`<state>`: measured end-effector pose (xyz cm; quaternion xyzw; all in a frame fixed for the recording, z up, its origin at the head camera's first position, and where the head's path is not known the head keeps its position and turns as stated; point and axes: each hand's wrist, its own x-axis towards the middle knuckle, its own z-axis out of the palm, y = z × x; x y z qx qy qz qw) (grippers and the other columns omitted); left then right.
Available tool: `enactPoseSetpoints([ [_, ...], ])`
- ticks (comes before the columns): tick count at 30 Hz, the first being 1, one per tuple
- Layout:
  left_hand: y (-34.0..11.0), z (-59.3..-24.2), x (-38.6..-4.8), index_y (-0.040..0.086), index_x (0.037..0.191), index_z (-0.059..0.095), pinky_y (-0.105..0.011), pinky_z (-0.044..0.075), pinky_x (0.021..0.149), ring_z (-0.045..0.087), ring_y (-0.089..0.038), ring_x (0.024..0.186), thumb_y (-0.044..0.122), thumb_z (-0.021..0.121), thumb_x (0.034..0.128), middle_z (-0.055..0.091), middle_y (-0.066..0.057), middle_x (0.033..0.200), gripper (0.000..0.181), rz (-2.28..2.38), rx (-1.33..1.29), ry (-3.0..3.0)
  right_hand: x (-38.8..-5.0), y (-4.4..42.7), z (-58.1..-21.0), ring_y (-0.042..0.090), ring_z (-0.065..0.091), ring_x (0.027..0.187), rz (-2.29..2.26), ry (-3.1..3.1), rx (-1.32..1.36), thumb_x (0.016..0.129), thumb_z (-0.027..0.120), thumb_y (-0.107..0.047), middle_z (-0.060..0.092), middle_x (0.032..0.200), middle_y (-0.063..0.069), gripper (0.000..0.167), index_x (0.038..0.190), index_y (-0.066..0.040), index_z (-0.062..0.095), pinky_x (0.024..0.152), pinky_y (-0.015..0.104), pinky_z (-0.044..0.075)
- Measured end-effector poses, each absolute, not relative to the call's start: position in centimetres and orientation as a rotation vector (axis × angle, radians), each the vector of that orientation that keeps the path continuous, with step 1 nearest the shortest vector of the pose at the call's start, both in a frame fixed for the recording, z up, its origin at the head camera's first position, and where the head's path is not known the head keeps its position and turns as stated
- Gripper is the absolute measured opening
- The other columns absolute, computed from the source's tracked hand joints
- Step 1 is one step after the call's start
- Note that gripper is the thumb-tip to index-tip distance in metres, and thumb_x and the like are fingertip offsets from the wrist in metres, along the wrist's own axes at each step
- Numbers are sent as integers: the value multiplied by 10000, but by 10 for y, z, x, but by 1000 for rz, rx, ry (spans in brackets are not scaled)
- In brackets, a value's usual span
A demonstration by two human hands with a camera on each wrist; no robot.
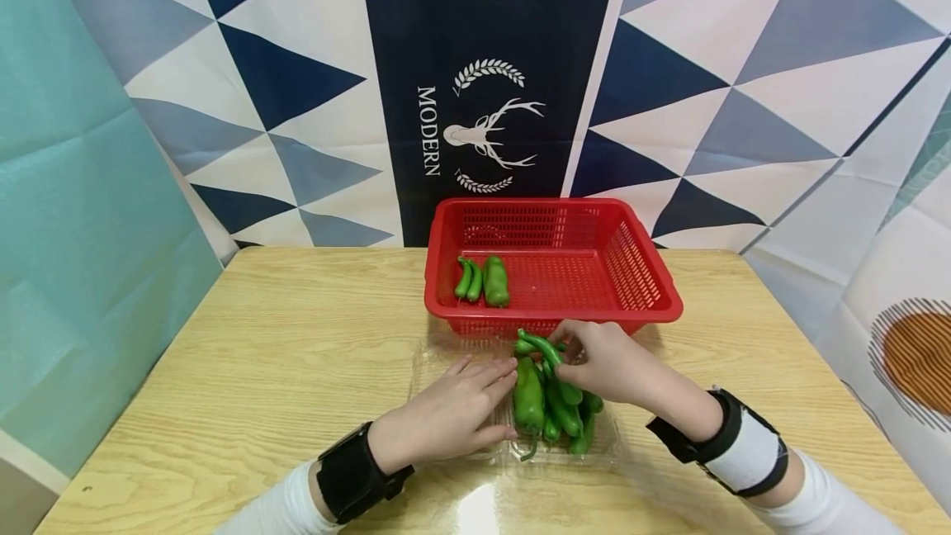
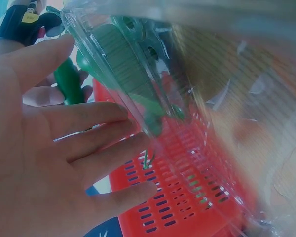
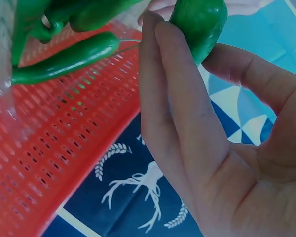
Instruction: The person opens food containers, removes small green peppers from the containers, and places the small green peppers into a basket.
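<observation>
My right hand pinches a green pepper between thumb and fingers, just over a pile of peppers. The same pepper shows between the fingertips in the right wrist view. The pile lies in a clear plastic container, with a broad green pepper along its left side. My left hand lies palm down with straight fingers over the container's left part, fingertips beside the broad pepper. In the left wrist view, its fingers reach along the clear plastic wall.
A red plastic basket stands right behind the container. Two slender peppers and one broad pepper lie at its left inside. The wooden table extends to both sides, with a patterned cloth behind it.
</observation>
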<state>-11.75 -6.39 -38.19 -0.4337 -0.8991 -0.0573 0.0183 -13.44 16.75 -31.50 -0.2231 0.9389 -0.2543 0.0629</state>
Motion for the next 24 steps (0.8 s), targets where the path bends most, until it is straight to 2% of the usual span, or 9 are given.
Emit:
enactPoseSetpoints([
  [12,-64,-380,-116,73,1413,449,-506,324,1104,398,-218,1363,529,492,934,403,-72,1490,663,-171,-1342,-2799,-131,168,-291,93,625,727,-782,2833,-657,798,700,-116,665,803,3,256,1034,-35,643,603,231,525],
  [24,-64,-377,-116,70,1413,448,-509,323,1104,397,-220,1363,526,498,932,406,-73,1488,665,-174,-1339,-2809,-134,171,-261,112,642,711,-752,2876,-676,818,659,-118,674,798,9,237,1036,-25,658,598,243,521],
])
